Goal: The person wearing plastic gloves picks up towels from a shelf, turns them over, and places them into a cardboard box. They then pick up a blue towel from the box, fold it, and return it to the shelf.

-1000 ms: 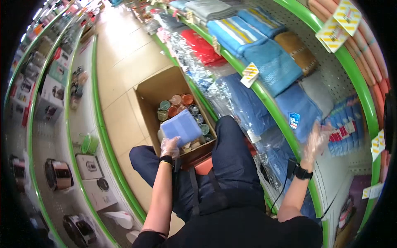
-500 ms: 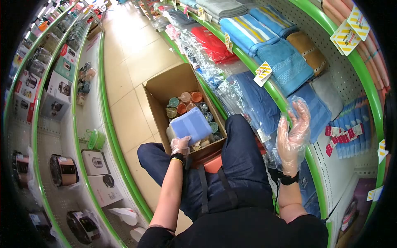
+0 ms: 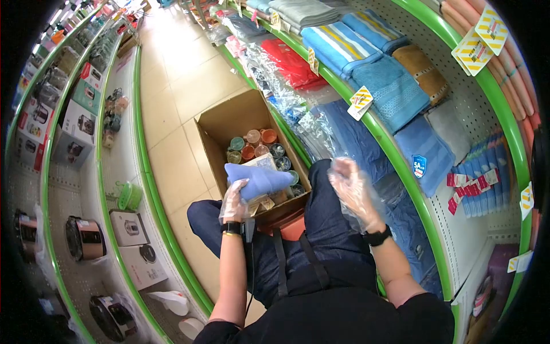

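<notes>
Blue cloth is up over the near end of the cardboard box, sagging to the right. The left hand, gloved in clear plastic, has its fingers wrapped round the cloth's left end. Under it, coloured cups stand packed in the box, which sits on the tiled floor. The right hand, gloved too, hangs above the right knee, fingers curled inward; whether they pinch anything, can't tell. Folded towels line the green-edged shelf alongside.
</notes>
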The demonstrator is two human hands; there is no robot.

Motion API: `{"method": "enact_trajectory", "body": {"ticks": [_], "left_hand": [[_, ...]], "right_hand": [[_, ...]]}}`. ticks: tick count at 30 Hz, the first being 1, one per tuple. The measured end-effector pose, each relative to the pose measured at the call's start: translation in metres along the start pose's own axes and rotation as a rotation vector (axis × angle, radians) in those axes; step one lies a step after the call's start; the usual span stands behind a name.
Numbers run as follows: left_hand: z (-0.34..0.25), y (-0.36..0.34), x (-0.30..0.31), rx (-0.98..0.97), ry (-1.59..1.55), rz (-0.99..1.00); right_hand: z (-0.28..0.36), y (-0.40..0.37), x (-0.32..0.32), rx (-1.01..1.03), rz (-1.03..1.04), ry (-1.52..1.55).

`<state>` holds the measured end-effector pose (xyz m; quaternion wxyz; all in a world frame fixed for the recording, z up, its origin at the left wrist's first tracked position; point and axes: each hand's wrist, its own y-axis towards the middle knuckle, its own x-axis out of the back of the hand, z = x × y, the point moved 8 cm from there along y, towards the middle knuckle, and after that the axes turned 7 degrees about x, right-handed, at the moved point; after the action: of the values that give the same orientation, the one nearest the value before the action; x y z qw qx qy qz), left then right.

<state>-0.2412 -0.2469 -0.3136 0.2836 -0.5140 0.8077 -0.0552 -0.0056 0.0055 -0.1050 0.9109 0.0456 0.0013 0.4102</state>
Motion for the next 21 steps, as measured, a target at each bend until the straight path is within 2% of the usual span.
{"method": "enact_trajectory", "body": {"ticks": [1,2,4,6,8,10,11,12,14,15,17,19,20,21], "left_hand": [[-0.015,-0.018,-0.015,0.096,-0.115,-0.011],[-0.043,-0.049,-0.043,0.192,-0.229,-0.019],[-0.078,-0.096,-0.091,0.266,-0.328,0.071],[-0.07,-0.11,-0.102,0.31,-0.266,0.13],[-0.053,-0.121,-0.097,0.376,-0.124,0.173],[-0.061,-0.132,-0.129,0.257,-0.009,0.334],[-0.051,-0.13,-0.123,0.286,0.07,0.33],[-0.042,-0.126,-0.119,0.314,0.151,0.327],[-0.048,-0.138,-0.139,0.343,0.148,0.346],[-0.047,-0.14,-0.146,0.34,0.147,0.379],[-0.04,-0.135,-0.15,0.343,0.148,0.436],[-0.012,-0.116,-0.13,0.482,0.094,0.498],[-0.001,-0.108,-0.122,0.486,0.098,0.515],[0.01,-0.097,-0.107,0.483,0.105,0.425]], "right_hand": [[-0.013,0.001,-0.01,-0.089,0.142,-0.065],[-0.095,-0.006,-0.018,-0.404,0.258,0.749],[-0.082,-0.033,-0.049,-0.841,0.239,0.748],[-0.042,-0.045,-0.089,-0.982,0.511,1.209],[-0.033,-0.05,-0.1,-0.931,0.53,1.309],[-0.055,-0.033,-0.074,-0.623,0.245,1.122],[-0.053,-0.039,-0.065,-0.677,0.296,1.021],[-0.052,-0.039,-0.056,-0.653,0.253,1.02],[-0.049,-0.041,-0.042,-0.635,0.287,0.694],[-0.03,-0.04,-0.029,-0.474,0.282,0.622],[-0.01,-0.04,-0.009,-0.439,0.162,0.591],[0.029,-0.04,0.018,-0.389,0.044,0.555],[0.044,-0.042,0.039,-0.386,-0.019,0.499],[0.07,-0.044,0.06,-0.341,-0.105,0.476]]}}
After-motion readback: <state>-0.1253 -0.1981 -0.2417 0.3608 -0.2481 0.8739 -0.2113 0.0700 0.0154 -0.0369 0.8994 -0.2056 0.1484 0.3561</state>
